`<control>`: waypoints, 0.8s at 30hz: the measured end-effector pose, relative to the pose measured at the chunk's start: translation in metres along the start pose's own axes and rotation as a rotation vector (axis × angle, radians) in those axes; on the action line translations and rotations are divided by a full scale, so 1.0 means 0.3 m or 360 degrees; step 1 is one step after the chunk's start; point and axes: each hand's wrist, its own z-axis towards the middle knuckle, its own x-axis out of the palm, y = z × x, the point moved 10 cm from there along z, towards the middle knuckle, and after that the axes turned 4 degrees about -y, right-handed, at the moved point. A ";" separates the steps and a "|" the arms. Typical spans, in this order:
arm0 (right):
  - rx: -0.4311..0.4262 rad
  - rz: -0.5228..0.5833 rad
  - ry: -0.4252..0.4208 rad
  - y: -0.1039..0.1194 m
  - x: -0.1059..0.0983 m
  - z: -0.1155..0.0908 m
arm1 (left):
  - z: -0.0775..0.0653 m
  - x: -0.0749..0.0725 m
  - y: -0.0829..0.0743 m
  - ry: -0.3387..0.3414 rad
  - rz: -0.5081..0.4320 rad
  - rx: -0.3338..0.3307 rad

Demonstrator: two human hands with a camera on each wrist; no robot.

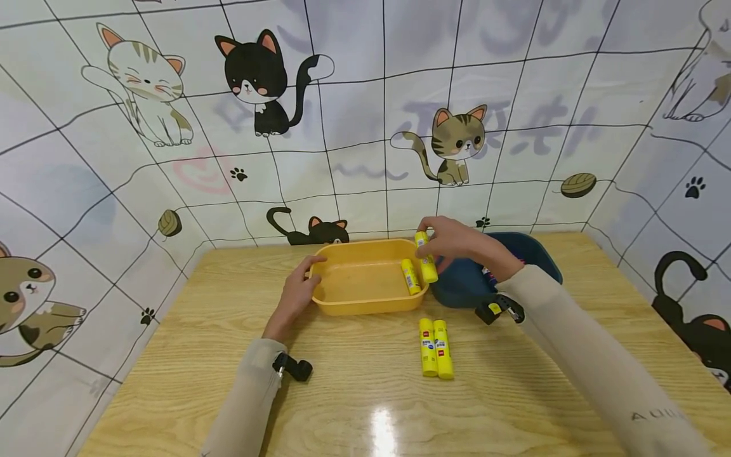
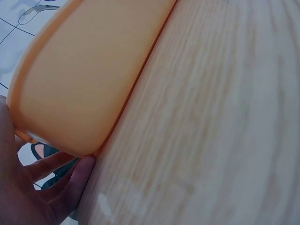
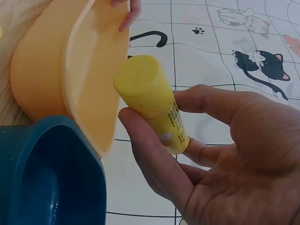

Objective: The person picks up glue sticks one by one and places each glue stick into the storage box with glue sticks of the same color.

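Fingers and thumb of your right hand (image 1: 457, 240) pinch a glue stick (image 3: 152, 93) by the orange tray's (image 1: 360, 279) right rim, near the blue bin (image 1: 462, 292). Best hold it firmly and clear of both rims. Your left hand (image 1: 299, 287) grips the tray's left end; steady pressure there should stop it sliding. One stick (image 1: 410, 277) sits inside, at the right. Your arm hides most of the bin's contents. Two sticks (image 1: 428, 348) lie side by side on the worktop (image 1: 354, 374).
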 end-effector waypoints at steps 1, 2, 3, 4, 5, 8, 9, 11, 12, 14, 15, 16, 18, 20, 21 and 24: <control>0.0007 0.0001 -0.0001 0.001 0.000 0.009 | 0.001 -0.001 0.001 0.0000 0.0001 -0.0002; 0.0004 0.0002 0.0002 0.005 0.000 0.016 | 0.001 -0.001 0.003 0.0001 -0.0005 -0.0004; 0.0006 0.0006 0.0005 0.010 0.000 0.023 | 0.001 -0.001 0.003 0.0000 -0.0004 -0.0002; 0.0008 0.0010 0.0007 0.013 0.000 0.030 | 0.001 -0.001 0.003 0.0000 -0.0007 -0.0004; 0.0012 0.0012 0.0008 0.016 0.000 0.037 | 0.001 -0.001 0.003 -0.0001 -0.0002 -0.0002; 0.0015 0.0014 0.0020 0.027 0.004 0.058 | 0.000 -0.002 0.002 -0.0001 0.0001 0.0008; 0.0018 0.0018 0.0028 0.029 0.007 0.065 | 0.000 -0.002 0.002 -0.0001 0.0005 0.0010; 0.0027 0.0035 0.0051 0.032 0.017 0.078 | 0.000 -0.002 0.004 -0.0006 0.0000 0.0005; 0.0029 0.0042 0.0066 0.035 0.024 0.083 | 0.000 -0.001 0.005 -0.0005 -0.0001 0.0001; 0.0036 0.0057 0.0092 0.037 0.037 0.094 | -0.002 0.000 0.007 -0.0001 -0.0004 -0.0006; 0.0040 0.0055 0.0103 0.038 0.043 0.099 | -0.002 0.000 0.008 0.0001 -0.0007 -0.0009; 0.0041 0.0050 0.0114 0.039 0.050 0.105 | -0.003 0.001 0.010 0.0003 -0.0008 -0.0013; 0.0045 0.0023 0.0117 0.040 0.058 0.116 | -0.003 0.002 0.010 0.0006 -0.0017 -0.0019; 0.0044 -0.0019 0.0112 0.041 0.064 0.129 | -0.003 0.002 0.010 0.0002 -0.0027 -0.0021; 0.0044 -0.0040 0.0111 0.041 0.068 0.135 | -0.003 0.002 0.008 0.0003 -0.0029 -0.0017; 0.0057 -0.0106 0.0116 0.042 0.084 0.157 | -0.002 0.000 0.007 0.0001 -0.0022 -0.0001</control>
